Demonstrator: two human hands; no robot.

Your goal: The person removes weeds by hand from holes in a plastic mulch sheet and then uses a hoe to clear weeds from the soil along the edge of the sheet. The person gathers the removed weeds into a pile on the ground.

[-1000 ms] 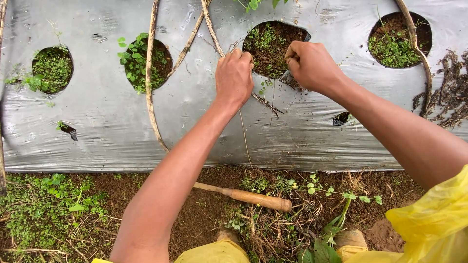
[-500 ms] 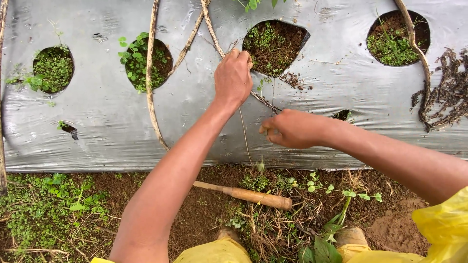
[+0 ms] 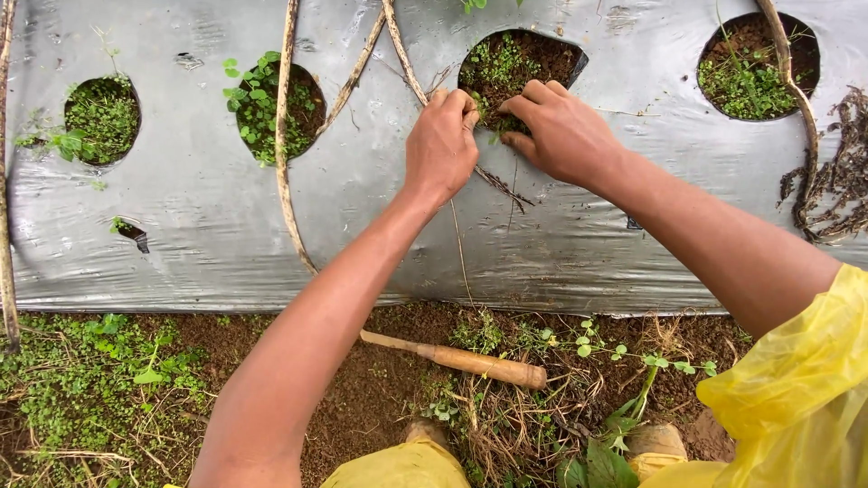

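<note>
A silver plastic mulch sheet (image 3: 199, 208) covers a raised bed, with round planting holes cut in it. Both hands work at the middle hole (image 3: 524, 63), which holds dark soil and small green weeds. My left hand (image 3: 441, 145) presses on the hole's left rim, its fingers curled around a thin dry stem (image 3: 493, 181). My right hand (image 3: 559, 131) reaches into the hole's lower edge, fingers pinching small green weeds (image 3: 502, 122).
Other weedy holes lie at the left (image 3: 101, 117), centre left (image 3: 267, 104) and far right (image 3: 755, 68). Dry canes (image 3: 282, 154) cross the sheet. A wooden-handled tool (image 3: 470, 361) lies on the soil path below, among weeds. Uprooted debris (image 3: 836, 172) lies at the right edge.
My right hand went from the hole down toward the path edge half a second ago and is now back at the hole's lower rim. My left hand stayed put.
</note>
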